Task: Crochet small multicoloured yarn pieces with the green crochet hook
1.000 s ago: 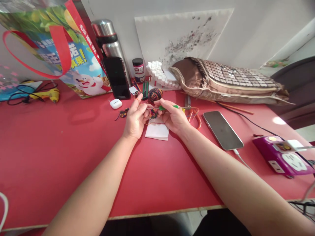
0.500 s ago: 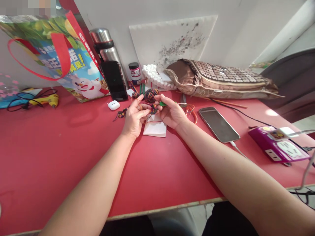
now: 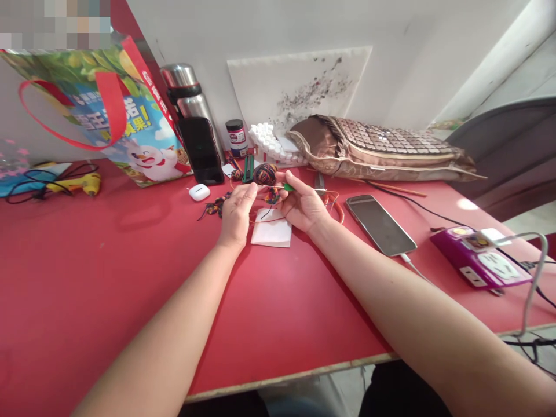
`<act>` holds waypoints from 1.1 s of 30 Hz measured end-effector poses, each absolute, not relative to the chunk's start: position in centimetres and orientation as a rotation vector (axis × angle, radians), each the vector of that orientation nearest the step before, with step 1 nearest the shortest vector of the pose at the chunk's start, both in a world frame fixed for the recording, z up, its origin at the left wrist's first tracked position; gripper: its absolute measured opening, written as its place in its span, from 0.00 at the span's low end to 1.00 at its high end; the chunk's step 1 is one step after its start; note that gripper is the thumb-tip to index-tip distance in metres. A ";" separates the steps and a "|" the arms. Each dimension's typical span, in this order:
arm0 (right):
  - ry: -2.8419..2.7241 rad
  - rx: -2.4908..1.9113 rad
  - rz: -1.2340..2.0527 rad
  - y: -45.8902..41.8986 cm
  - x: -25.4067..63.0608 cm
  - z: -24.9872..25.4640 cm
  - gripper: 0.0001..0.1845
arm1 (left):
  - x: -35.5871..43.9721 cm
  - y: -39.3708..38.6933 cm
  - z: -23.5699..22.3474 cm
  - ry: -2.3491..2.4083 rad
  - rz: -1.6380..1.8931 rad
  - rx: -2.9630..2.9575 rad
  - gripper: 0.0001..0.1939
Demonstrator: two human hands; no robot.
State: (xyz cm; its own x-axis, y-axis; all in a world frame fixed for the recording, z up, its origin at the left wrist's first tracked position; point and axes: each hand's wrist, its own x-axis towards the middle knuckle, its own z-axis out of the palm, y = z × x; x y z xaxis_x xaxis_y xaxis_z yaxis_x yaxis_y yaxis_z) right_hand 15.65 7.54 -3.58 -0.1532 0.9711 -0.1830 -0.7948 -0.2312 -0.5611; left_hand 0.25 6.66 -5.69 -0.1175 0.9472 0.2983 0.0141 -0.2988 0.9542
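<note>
My right hand [image 3: 304,202] is closed around a crochet hook [image 3: 288,187] with a green grip, its thin shaft lying roughly level. A small multicoloured crochet piece [image 3: 272,196] sits at the right fingertips, a dark yarn tail dangling below it. To the left, my left hand [image 3: 238,211] has its fingers pressed together at a strand of yarn near the hook's tip; the fingers' far side is hidden. Behind the hands rests a dark multicoloured yarn ball [image 3: 264,173]. Another knotted multicoloured yarn piece [image 3: 215,207] lies beside the left hand. Under the hands is folded white paper [image 3: 271,230].
On the red table [image 3: 278,313] stand a black phone [image 3: 201,150], a steel thermos [image 3: 195,104] and a gift bag [image 3: 143,139]. An earbud case [image 3: 199,192] lies left. Rightward are a charging phone [image 3: 381,225], a purple power strip [image 3: 480,260] and a brown beaded cushion [image 3: 386,147].
My left hand has drawn away from the crochet piece, which now stays by the right fingertips. The right hand keeps the hook. The whole view has shifted slightly.
</note>
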 end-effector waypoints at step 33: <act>-0.306 -0.406 1.703 7.3 17.4 -2.5 0.12 | -1.3 8.0 -5.9 1.162 1.684 1.290 0.04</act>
